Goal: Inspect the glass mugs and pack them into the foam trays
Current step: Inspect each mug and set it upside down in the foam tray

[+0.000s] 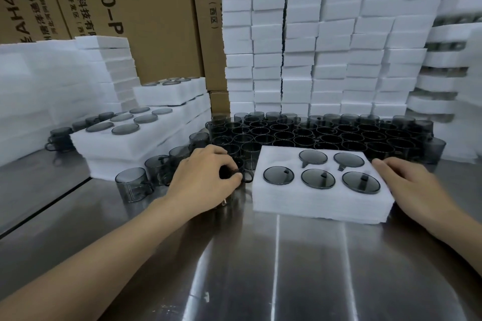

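Note:
A white foam tray [323,203] lies on the steel table in front of me, with several smoky grey glass mugs sunk into its holes, and its back left corner shows no mug. My right hand [414,185] rests on the tray's right edge with fingers straight. My left hand [206,177] curls over a smoky glass mug [238,173] standing just left of the tray, fingers and thumb around its rim. A dense block of loose mugs [326,133] stands behind the tray.
A few loose mugs [133,184] stand to the left. Filled foam trays [135,135] are stacked at the left, tall piles of foam trays [326,47] rise behind, and cardboard boxes [135,8] stand at the back. The steel table [260,268] stretches toward me.

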The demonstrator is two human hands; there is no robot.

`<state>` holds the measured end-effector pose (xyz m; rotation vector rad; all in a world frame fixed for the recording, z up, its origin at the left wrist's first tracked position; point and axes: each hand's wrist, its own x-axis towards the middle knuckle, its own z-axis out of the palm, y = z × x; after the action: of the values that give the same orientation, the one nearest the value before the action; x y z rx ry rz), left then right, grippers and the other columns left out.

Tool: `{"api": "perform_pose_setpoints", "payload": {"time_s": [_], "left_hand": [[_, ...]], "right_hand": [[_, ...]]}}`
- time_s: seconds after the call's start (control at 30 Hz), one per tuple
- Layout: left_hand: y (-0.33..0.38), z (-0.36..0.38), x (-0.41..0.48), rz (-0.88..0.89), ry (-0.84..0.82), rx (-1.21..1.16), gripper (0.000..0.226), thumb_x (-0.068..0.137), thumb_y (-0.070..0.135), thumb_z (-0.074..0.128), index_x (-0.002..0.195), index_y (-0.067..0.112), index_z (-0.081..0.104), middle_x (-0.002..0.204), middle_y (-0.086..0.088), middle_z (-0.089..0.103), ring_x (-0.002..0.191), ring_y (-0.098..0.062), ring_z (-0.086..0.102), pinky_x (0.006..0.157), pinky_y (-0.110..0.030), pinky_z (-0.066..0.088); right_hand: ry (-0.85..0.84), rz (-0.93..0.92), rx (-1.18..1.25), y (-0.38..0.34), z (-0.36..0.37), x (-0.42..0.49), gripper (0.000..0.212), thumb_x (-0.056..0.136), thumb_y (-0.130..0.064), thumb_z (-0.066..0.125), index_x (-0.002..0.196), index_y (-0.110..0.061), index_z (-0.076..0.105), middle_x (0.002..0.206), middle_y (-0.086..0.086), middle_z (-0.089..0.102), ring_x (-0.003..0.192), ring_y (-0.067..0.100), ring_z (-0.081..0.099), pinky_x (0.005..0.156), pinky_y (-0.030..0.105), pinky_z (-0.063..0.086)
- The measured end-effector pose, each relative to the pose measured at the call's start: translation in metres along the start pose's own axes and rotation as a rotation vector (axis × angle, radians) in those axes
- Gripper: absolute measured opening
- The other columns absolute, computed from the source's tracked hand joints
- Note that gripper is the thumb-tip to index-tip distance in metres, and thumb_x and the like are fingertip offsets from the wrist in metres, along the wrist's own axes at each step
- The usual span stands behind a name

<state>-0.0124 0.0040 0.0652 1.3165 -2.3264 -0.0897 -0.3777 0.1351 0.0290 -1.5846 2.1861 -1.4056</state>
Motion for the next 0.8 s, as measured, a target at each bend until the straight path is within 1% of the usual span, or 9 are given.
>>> {"api": "perform_pose_setpoints", "payload": {"time_s": [0.07,0.13,0.23,0.4,0.5,0.6,0.7,0.77,0.8], "left_hand": [[0.003,-0.003,0.007,-0.032,-0.007,-0.06,0.009,0.096,0.048,0.073,0.089,0.042,0.075,0.141,0.021,0.056,0.136,-0.013,0.048,0.102,-0.04,0.043],[0.005,-0.009,0.015,-0.043,-0.017,-0.14,0.011,0.095,0.04,0.077,0.084,0.038,0.077,0.127,0.026,0.055,0.126,-0.008,0.053,0.094,-0.036,0.044],[0.008,-0.02,0.024,-0.039,-0.027,-0.206,0.013,0.097,0.037,0.076,0.084,0.037,0.076,0.116,0.026,0.059,0.11,-0.009,0.062,0.084,-0.031,0.048],[0.025,-0.038,0.034,-0.023,0.129,-0.424,0.012,0.109,0.036,0.058,0.098,0.035,0.064,0.104,0.006,0.071,0.088,-0.019,0.068,0.068,-0.031,0.05],[0.051,-0.059,0.048,0.089,0.255,-0.585,0.012,0.112,0.036,0.051,0.103,0.036,0.058,0.101,0.011,0.069,0.063,-0.002,0.055,0.06,-0.026,0.045],[0.087,-0.089,0.065,0.346,0.476,-0.647,0.002,0.11,0.031,0.059,0.111,0.03,0.059,0.101,0.017,0.066,0.085,0.005,0.063,0.075,-0.014,0.051],[0.116,-0.102,0.077,0.531,0.681,-0.682,0.046,0.099,0.032,0.077,0.137,0.024,0.054,0.126,0.004,0.066,0.114,-0.012,0.07,0.088,-0.037,0.062],[0.128,-0.101,0.083,0.566,0.797,-0.633,0.067,0.096,0.031,0.082,0.152,0.013,0.05,0.134,0.001,0.063,0.12,-0.01,0.066,0.088,-0.029,0.06],[0.132,-0.098,0.085,0.585,0.847,-0.602,0.067,0.094,0.029,0.083,0.151,0.009,0.053,0.134,0.0,0.062,0.12,-0.008,0.065,0.088,-0.025,0.058]], "right_hand": [[0.001,0.007,-0.008,-0.001,-0.001,0.0,0.036,0.107,-0.054,0.05,0.085,-0.036,0.071,0.07,-0.011,0.069,0.076,0.019,0.065,0.072,0.035,0.046],[-0.002,0.014,-0.011,-0.002,-0.001,-0.001,0.037,0.107,-0.053,0.05,0.082,-0.034,0.07,0.069,-0.011,0.069,0.075,0.019,0.064,0.071,0.035,0.046],[0.0,0.028,-0.013,-0.003,-0.002,-0.002,0.042,0.108,-0.05,0.051,0.078,-0.028,0.071,0.069,-0.01,0.069,0.077,0.02,0.065,0.07,0.034,0.045],[-0.015,0.053,-0.005,-0.007,-0.001,-0.001,0.043,0.109,-0.045,0.053,0.077,-0.023,0.071,0.069,-0.011,0.069,0.078,0.021,0.064,0.07,0.036,0.045],[-0.022,0.061,-0.001,-0.008,-0.001,0.0,0.044,0.109,-0.045,0.052,0.076,-0.023,0.072,0.067,-0.009,0.069,0.076,0.021,0.064,0.068,0.035,0.044],[-0.032,0.059,0.009,-0.008,-0.001,0.0,0.045,0.108,-0.044,0.053,0.075,-0.019,0.07,0.066,-0.005,0.067,0.07,0.022,0.062,0.066,0.036,0.042],[-0.025,0.057,0.029,-0.005,0.001,0.002,0.043,0.109,-0.038,0.056,0.073,-0.018,0.069,0.064,-0.004,0.066,0.065,0.019,0.058,0.065,0.036,0.041],[-0.017,0.051,0.041,-0.003,0.002,0.004,0.041,0.108,-0.035,0.058,0.072,-0.018,0.069,0.065,-0.004,0.067,0.065,0.019,0.058,0.065,0.036,0.041],[-0.016,0.044,0.049,-0.002,0.003,0.005,0.041,0.108,-0.035,0.058,0.072,-0.019,0.069,0.066,-0.003,0.067,0.065,0.018,0.059,0.065,0.036,0.042]]}}
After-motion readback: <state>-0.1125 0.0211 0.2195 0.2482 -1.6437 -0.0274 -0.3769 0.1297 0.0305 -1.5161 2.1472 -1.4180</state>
